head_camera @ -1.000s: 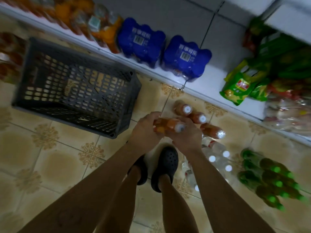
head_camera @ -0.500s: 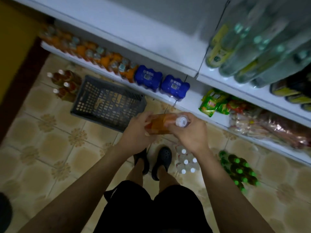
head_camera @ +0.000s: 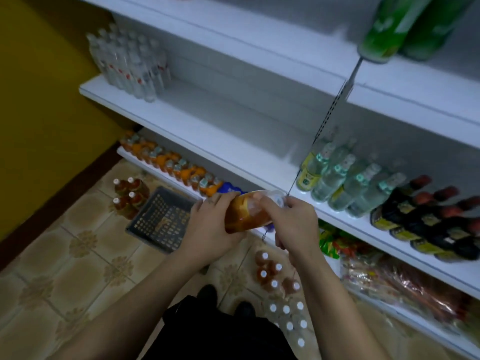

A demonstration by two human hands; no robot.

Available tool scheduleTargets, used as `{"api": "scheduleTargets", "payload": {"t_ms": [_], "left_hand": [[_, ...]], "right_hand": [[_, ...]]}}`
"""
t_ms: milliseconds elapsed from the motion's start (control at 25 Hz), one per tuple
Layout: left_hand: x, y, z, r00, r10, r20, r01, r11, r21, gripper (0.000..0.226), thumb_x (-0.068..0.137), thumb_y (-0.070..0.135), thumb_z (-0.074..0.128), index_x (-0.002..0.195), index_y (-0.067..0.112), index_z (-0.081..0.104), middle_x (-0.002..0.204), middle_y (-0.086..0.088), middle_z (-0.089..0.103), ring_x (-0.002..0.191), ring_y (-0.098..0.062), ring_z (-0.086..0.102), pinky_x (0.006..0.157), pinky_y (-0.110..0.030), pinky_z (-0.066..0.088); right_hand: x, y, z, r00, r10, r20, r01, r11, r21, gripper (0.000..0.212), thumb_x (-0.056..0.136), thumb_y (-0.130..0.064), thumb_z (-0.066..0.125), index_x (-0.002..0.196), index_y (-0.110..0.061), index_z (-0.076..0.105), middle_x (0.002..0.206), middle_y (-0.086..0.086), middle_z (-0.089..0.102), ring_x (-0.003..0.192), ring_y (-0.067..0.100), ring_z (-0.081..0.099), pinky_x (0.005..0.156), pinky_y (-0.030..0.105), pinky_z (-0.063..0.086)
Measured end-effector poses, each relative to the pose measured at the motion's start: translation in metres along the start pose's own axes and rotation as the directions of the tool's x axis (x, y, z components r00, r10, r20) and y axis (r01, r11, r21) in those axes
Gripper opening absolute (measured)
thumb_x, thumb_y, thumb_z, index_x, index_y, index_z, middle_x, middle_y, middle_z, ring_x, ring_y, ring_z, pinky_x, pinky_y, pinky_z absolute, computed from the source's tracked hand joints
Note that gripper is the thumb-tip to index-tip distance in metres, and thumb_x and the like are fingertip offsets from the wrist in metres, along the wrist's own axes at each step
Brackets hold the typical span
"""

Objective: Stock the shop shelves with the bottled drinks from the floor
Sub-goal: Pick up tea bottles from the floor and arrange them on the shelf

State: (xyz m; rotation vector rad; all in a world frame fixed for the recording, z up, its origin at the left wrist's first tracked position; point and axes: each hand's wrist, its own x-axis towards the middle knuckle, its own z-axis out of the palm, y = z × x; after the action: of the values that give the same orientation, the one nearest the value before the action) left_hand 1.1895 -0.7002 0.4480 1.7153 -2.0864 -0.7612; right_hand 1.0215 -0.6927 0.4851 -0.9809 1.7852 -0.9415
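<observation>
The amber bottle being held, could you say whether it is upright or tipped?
Tipped, nearly on its side: the amber bottle lies between the left hand at its base and the right hand at its cap.

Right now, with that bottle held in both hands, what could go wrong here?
1. The amber bottle lies sideways between the left hand and right hand; it might slip before reaching the shelf.
2. Brown bottles and clear bottles stand right by the shoes; a step could topple them.
3. The dark crate close by is a possible trip.
</observation>
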Motion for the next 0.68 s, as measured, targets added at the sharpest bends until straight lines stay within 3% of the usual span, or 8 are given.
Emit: {"api": "scheduleTargets", "payload": {"t_ms": [120, 280, 400, 520, 680], "left_hand": [[0.002, 0.025, -0.033, 0.990, 0.090, -0.111, -0.105, 0.986, -0.131, 0.078, 0.065, 0.045, 0.082, 0.131, 0.038, 0.041, 0.118, 0.013, 0.048, 0.108, -0.011, 0.050, 0.094, -0.039, 0.049], [0.003, 0.052, -0.077, 0.973, 0.039, -0.230, -0.116, 0.936, -0.333, 0.070, 0.066, 0.050, 0.082, 0.124, 0.042, 0.044, 0.117, 0.018, 0.054, 0.109, -0.005, 0.052, 0.091, -0.031, 0.049], [0.008, 0.065, -0.102, 0.962, -0.012, -0.274, -0.153, 0.808, -0.569, 0.063, 0.065, 0.058, 0.078, 0.119, 0.035, 0.055, 0.110, 0.014, 0.066, 0.105, -0.006, 0.061, 0.090, -0.036, 0.054], [0.017, 0.076, -0.123, 0.957, 0.016, -0.291, -0.227, 0.666, -0.710, 0.050, 0.076, 0.049, 0.074, 0.119, 0.030, 0.060, 0.107, 0.006, 0.071, 0.099, -0.012, 0.068, 0.088, -0.041, 0.057], [0.045, 0.080, -0.151, 0.961, -0.005, -0.276, -0.235, 0.515, -0.825, 0.048, 0.078, 0.050, 0.069, 0.117, 0.025, 0.061, 0.102, -0.004, 0.073, 0.093, -0.024, 0.071, 0.079, -0.039, 0.058]], "right_hand": [[-0.012, -0.040, -0.019, 0.996, -0.090, -0.010, 0.091, 0.994, 0.064, 0.041, 0.073, -0.051, 0.077, 0.075, -0.012, 0.067, 0.058, 0.004, 0.065, 0.037, 0.016, 0.047, 0.038, 0.024, 0.036], [-0.023, -0.089, -0.038, 0.955, -0.296, 0.034, 0.287, 0.945, 0.155, 0.032, 0.080, -0.044, 0.076, 0.094, -0.015, 0.070, 0.072, 0.004, 0.074, 0.046, 0.013, 0.060, 0.043, 0.023, 0.044], [-0.022, -0.112, -0.034, 0.905, -0.393, 0.161, 0.369, 0.916, 0.161, 0.035, 0.083, -0.038, 0.075, 0.112, -0.021, 0.065, 0.092, -0.001, 0.074, 0.079, 0.008, 0.071, 0.060, 0.023, 0.053], [-0.019, -0.138, -0.026, 0.839, -0.455, 0.299, 0.417, 0.890, 0.185, 0.033, 0.090, -0.039, 0.065, 0.118, -0.022, 0.063, 0.102, -0.006, 0.072, 0.087, 0.003, 0.070, 0.067, 0.019, 0.054], [0.005, -0.169, -0.024, 0.757, -0.521, 0.395, 0.519, 0.846, 0.122, 0.051, 0.085, -0.046, 0.068, 0.132, -0.030, 0.054, 0.110, -0.007, 0.070, 0.098, 0.008, 0.069, 0.086, 0.035, 0.059]]}}
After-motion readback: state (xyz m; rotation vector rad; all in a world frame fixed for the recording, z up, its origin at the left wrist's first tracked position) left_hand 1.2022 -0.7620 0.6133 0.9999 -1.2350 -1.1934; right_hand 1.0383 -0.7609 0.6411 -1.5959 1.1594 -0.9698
